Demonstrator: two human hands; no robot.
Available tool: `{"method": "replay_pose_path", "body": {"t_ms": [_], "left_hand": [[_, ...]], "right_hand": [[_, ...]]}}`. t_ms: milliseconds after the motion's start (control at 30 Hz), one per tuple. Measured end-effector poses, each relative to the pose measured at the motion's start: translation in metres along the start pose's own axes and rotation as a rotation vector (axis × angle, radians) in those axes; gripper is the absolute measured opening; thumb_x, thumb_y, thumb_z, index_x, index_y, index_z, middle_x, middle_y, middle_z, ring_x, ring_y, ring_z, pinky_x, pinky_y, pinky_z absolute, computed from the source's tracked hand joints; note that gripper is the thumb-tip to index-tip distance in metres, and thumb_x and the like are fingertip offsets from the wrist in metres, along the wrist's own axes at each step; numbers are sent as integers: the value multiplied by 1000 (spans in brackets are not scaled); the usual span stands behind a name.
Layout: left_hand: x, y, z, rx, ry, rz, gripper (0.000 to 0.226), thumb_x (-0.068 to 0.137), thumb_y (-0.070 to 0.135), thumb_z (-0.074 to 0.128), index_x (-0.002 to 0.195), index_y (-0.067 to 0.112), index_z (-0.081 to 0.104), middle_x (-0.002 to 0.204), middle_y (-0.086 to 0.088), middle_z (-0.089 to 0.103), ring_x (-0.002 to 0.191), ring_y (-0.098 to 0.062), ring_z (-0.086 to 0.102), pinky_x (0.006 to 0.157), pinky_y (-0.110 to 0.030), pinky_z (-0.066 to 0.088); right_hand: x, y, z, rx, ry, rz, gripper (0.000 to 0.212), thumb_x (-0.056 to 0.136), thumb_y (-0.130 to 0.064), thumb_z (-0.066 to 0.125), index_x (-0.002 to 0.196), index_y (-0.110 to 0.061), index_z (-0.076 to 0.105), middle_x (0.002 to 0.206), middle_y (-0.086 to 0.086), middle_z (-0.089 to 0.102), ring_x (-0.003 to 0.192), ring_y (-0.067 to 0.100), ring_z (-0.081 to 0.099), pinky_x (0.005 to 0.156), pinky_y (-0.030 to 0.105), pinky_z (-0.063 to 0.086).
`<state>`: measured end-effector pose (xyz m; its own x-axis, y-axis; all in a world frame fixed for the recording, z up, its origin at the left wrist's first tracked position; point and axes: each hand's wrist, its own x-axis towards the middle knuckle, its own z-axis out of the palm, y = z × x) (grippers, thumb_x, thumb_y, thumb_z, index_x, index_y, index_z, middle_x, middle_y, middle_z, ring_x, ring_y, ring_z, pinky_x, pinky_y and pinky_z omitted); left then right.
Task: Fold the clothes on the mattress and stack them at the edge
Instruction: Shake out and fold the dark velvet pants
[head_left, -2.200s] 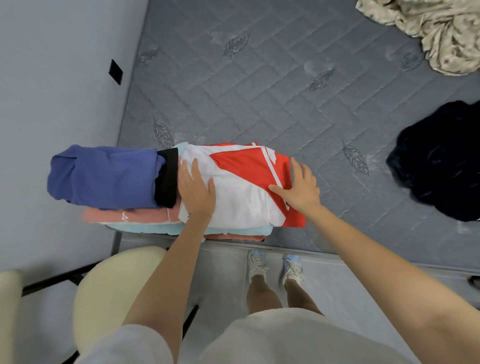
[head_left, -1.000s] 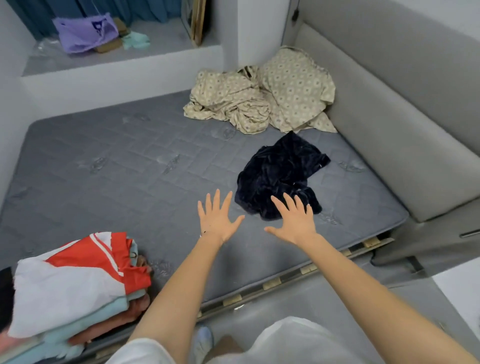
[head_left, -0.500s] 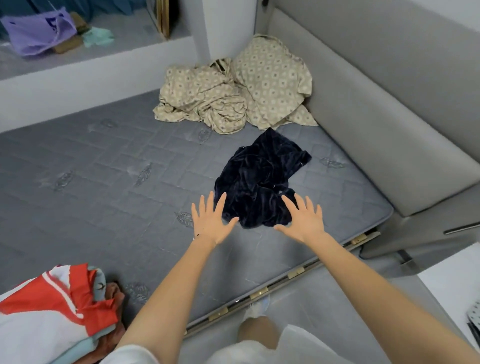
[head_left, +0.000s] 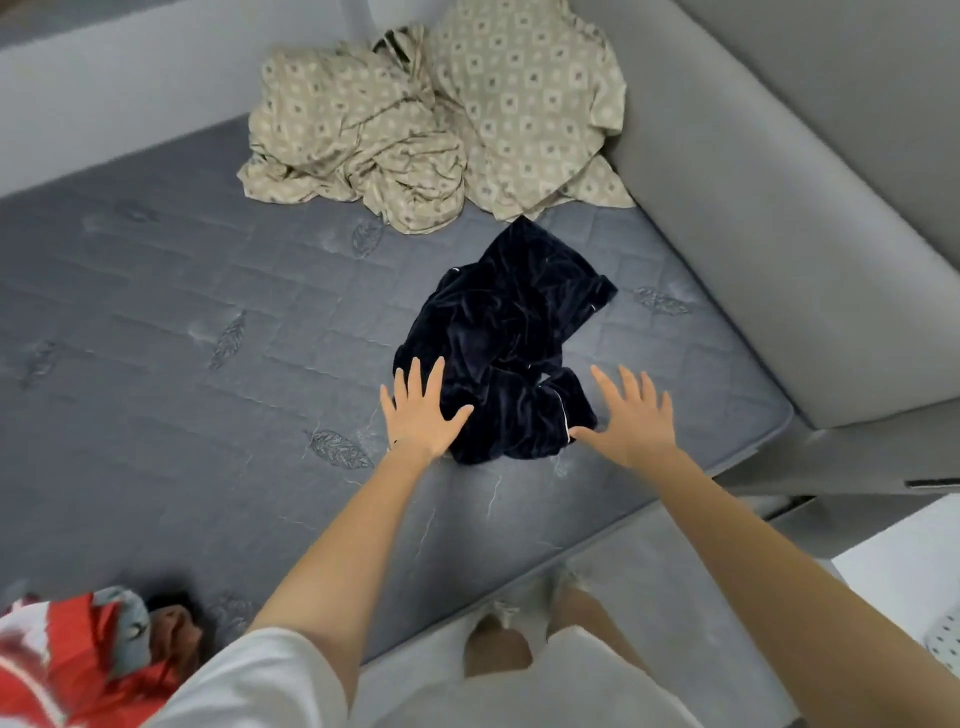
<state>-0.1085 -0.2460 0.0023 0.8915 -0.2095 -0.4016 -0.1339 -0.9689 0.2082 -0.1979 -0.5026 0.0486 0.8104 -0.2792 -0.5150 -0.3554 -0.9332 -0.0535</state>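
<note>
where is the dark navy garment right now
In the head view the crumpled navy garment lies right of centre on the grey mattress, just ahead of the left hand and right hand, with the beige patterned bedding heaped beyond it.

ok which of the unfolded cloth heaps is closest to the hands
The dark navy garment, between the left hand and right hand; the beige patterned heap lies far back.

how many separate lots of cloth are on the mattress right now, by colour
beige patterned heap: 1
dark navy garment: 1
folded stack, red and white on top: 1 (blurred, so its layers are not counted)
total: 3
</note>
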Motion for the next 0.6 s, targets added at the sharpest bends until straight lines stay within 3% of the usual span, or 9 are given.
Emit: {"method": "replay_pose_path", "body": {"t_ms": [200, 433, 600], "left_hand": [[48, 5, 53, -54, -61, -137, 84, 91, 67, 36, 151, 32, -11, 161, -6, -9, 148, -28, -9, 117, -50, -6], [79, -6, 143, -262, -152, -479, 88, 89, 63, 46, 152, 31, -7, 161, -7, -8, 148, -28, -5, 117, -50, -2], [105, -35, 188, -467, -34, -678, 93, 87, 61, 53, 152, 30, -5, 161, -9, -5, 148, -28, -2, 117, -53, 3]], "right_hand": [[89, 2, 28, -49, -86, -117, 94, 85, -70, 48, 152, -35, -9, 162, 5, -7, 148, 34, -5, 117, 55, 10], [175, 7, 89, -82, -221, -245, 99, 83, -70, 52, 151, -36, -12, 161, 4, -12, 148, 32, -7, 118, 55, 8], [225, -8, 137, -15, -251, -277, 104, 80, -73, 53, 150, -37, -15, 162, 6, -10, 148, 31, -6, 118, 53, 6]]}}
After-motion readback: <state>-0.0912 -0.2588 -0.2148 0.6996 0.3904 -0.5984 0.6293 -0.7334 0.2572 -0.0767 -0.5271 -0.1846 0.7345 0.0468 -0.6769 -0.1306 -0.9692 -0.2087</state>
